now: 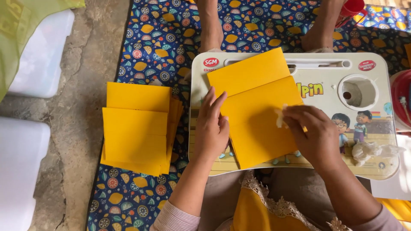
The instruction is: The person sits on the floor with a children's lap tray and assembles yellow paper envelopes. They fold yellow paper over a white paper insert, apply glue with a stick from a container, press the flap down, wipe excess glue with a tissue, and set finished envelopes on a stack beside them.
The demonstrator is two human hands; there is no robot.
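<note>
We have both hands on a yellow folded paper piece (261, 124) lying on the small printed lap table (381, 64) in front of us. Our left hand (212, 128) lies flat with fingers spread, pressing the paper's left edge down, fingertips pointing away from us. Our right hand (314, 137) is curled at the paper's right edge, fingers pinching a small whitish wad (280, 116) against the surface. The paper sits tilted, its long axis running from near our lap up and away toward the far left corner of the table, with an upper flap (250, 70) overlapping beyond the hands. The paper lies directly between the two hands, each equally close. A stack of matching yellow pieces (137, 128) rests on the patterned mat (171, 34) well to our left, nearer the left hand. A crumpled white scrap (368, 150) lies on the table to the right.
</note>
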